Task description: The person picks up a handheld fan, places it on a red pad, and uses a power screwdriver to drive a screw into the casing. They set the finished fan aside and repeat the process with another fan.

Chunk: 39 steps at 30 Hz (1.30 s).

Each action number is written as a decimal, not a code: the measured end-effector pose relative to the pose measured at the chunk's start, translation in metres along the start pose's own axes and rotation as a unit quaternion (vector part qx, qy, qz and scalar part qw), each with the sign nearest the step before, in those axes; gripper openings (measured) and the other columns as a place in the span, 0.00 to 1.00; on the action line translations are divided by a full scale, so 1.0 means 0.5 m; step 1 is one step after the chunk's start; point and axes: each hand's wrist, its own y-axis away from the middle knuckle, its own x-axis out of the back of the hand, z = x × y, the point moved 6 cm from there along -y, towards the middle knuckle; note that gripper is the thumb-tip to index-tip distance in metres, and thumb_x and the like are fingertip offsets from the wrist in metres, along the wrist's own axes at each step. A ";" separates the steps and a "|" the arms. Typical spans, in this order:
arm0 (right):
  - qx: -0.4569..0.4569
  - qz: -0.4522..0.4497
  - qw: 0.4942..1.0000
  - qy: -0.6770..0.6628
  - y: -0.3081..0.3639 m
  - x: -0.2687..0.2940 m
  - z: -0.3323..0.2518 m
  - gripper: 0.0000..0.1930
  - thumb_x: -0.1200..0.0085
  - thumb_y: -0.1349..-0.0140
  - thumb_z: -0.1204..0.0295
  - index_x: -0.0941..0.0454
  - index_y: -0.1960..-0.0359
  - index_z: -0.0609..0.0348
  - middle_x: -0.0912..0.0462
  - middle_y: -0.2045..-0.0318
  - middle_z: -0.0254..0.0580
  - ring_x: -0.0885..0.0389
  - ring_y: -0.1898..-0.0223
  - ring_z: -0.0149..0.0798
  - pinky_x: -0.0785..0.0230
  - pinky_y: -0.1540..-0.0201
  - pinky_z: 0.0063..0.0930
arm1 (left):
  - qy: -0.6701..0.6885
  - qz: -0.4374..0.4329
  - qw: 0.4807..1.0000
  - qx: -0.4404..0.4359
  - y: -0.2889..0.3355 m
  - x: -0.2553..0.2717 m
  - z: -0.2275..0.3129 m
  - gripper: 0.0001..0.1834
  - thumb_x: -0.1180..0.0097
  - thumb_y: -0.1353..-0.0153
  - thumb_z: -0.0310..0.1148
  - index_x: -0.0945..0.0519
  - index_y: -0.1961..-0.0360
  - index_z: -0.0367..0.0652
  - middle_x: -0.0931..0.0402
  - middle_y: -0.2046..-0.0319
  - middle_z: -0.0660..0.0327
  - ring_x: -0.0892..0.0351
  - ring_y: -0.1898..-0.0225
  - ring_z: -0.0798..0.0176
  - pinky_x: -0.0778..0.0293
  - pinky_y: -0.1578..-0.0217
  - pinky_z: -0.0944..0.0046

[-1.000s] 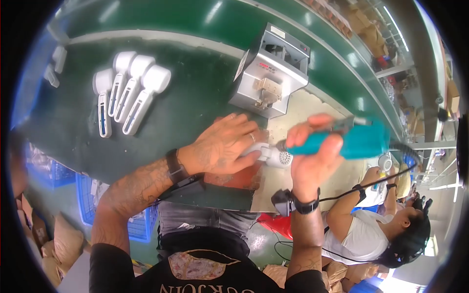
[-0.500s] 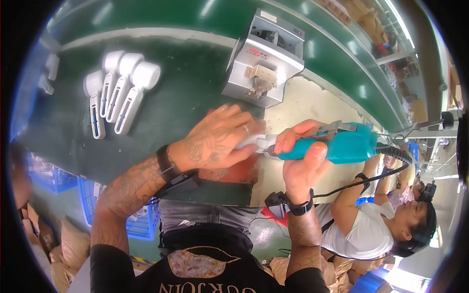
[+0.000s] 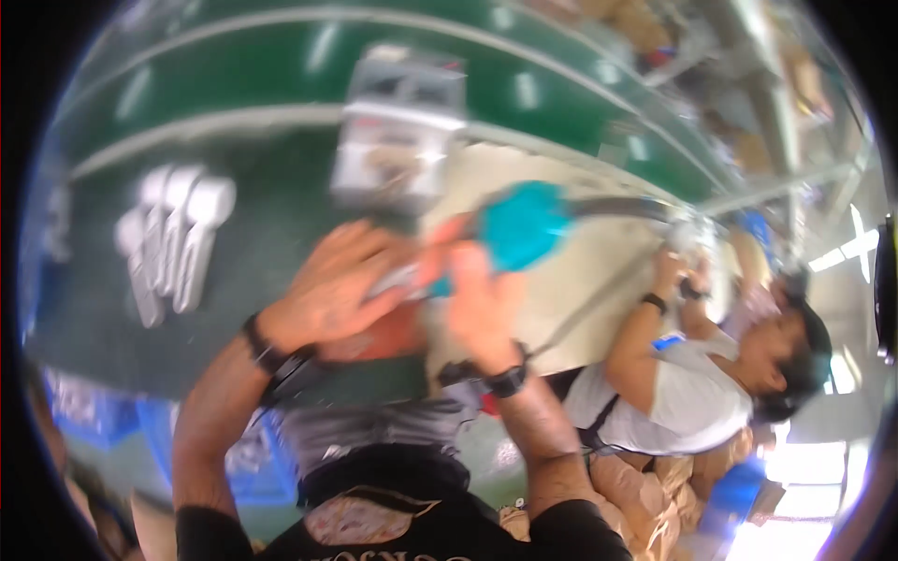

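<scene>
The picture is blurred by motion. My right hand (image 3: 485,304) is wrapped round a teal electric screwdriver (image 3: 526,226), whose dark cable runs off to the right. The screwdriver is tilted, its narrow end toward my left hand (image 3: 339,285). My left hand is closed on a small white plastic piece (image 3: 400,280), mostly hidden by the fingers. Both hands nearly meet above a red mat (image 3: 379,338) at the bench's near side. Whether the screwdriver tip touches the piece cannot be made out. Several white round-headed handles (image 3: 196,238) lie side by side at the left.
A silver box-shaped machine (image 3: 393,154) stands at the back of the green bench (image 3: 281,187). A pale board (image 3: 571,299) lies right of the mat. Blue crates (image 3: 168,435) sit below the bench at left. A co-worker in a white shirt (image 3: 692,402) is at the right.
The view has shifted, so bench items appear further left and lower. The screwdriver has swung from nearly level to slanting, its back end farther from me. Both hands keep their holds.
</scene>
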 end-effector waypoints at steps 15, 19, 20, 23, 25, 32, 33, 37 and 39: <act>0.109 0.252 0.961 -0.007 -0.119 0.159 0.001 0.12 0.47 0.26 0.64 0.21 0.60 0.62 0.19 0.77 0.33 0.22 0.73 0.28 0.30 0.68 0.25 | -0.124 0.186 0.947 0.230 0.203 0.138 0.030 0.19 0.53 0.28 0.22 0.25 0.37 0.35 0.26 0.48 0.44 0.24 0.48 0.43 0.28 0.47 0.53; 0.083 0.194 0.974 0.083 -0.108 0.118 0.039 0.13 0.34 0.35 0.65 0.20 0.60 0.63 0.20 0.72 0.33 0.23 0.69 0.30 0.30 0.66 0.29 | -0.262 0.133 0.911 0.289 0.283 0.169 -0.041 0.21 0.53 0.30 0.20 0.25 0.36 0.37 0.26 0.50 0.44 0.24 0.49 0.40 0.28 0.46 0.51; 0.068 0.170 0.982 0.046 -0.107 0.123 0.059 0.16 0.31 0.37 0.64 0.20 0.58 0.64 0.20 0.71 0.35 0.25 0.68 0.31 0.30 0.65 0.31 | -0.267 0.133 0.915 0.271 0.274 0.167 -0.046 0.22 0.53 0.31 0.19 0.25 0.36 0.38 0.26 0.50 0.45 0.24 0.49 0.40 0.28 0.46 0.50; 0.087 0.150 0.985 0.012 -0.100 0.137 0.073 0.16 0.32 0.37 0.64 0.20 0.56 0.64 0.20 0.72 0.35 0.26 0.70 0.29 0.30 0.65 0.29 | -0.268 0.123 0.915 0.274 0.241 0.169 -0.052 0.26 0.46 0.35 0.20 0.26 0.35 0.40 0.26 0.47 0.45 0.26 0.44 0.40 0.30 0.42 0.48; 0.061 0.150 0.987 0.007 -0.105 0.142 0.073 0.17 0.32 0.36 0.65 0.20 0.53 0.64 0.20 0.73 0.35 0.26 0.71 0.29 0.29 0.66 0.29 | -0.321 0.123 0.906 0.248 0.208 0.184 -0.024 0.27 0.41 0.36 0.25 0.27 0.35 0.40 0.26 0.43 0.46 0.27 0.41 0.38 0.31 0.38 0.46; 0.003 0.145 0.988 0.055 -0.127 0.102 0.033 0.10 0.38 0.34 0.73 0.20 0.55 0.63 0.17 0.68 0.33 0.22 0.66 0.26 0.28 0.60 0.25 | 0.121 0.255 0.925 0.254 0.059 0.193 -0.083 0.18 0.44 0.28 0.35 0.23 0.42 0.37 0.23 0.42 0.52 0.24 0.41 0.56 0.29 0.40 0.59; 0.017 0.154 0.987 0.041 -0.120 0.086 0.042 0.09 0.38 0.35 0.73 0.20 0.55 0.63 0.17 0.68 0.32 0.22 0.66 0.26 0.28 0.61 0.25 | 0.245 0.296 0.885 0.262 0.054 0.172 -0.120 0.17 0.47 0.25 0.36 0.22 0.43 0.36 0.23 0.43 0.54 0.24 0.42 0.60 0.28 0.41 0.61; 0.078 0.114 0.988 0.062 -0.082 0.069 0.099 0.18 0.30 0.39 0.69 0.21 0.52 0.65 0.16 0.68 0.39 0.18 0.66 0.33 0.25 0.61 0.30 | 0.287 0.283 0.866 0.297 0.049 0.074 -0.229 0.18 0.53 0.21 0.40 0.22 0.44 0.35 0.21 0.49 0.59 0.22 0.50 0.65 0.26 0.46 0.64; 0.044 0.109 0.992 0.033 -0.062 0.070 0.113 0.17 0.30 0.41 0.72 0.21 0.54 0.64 0.16 0.65 0.40 0.18 0.65 0.34 0.25 0.61 0.30 | 0.253 0.241 0.882 0.316 0.071 0.043 -0.233 0.19 0.53 0.22 0.40 0.22 0.44 0.34 0.20 0.54 0.59 0.22 0.54 0.67 0.26 0.49 0.66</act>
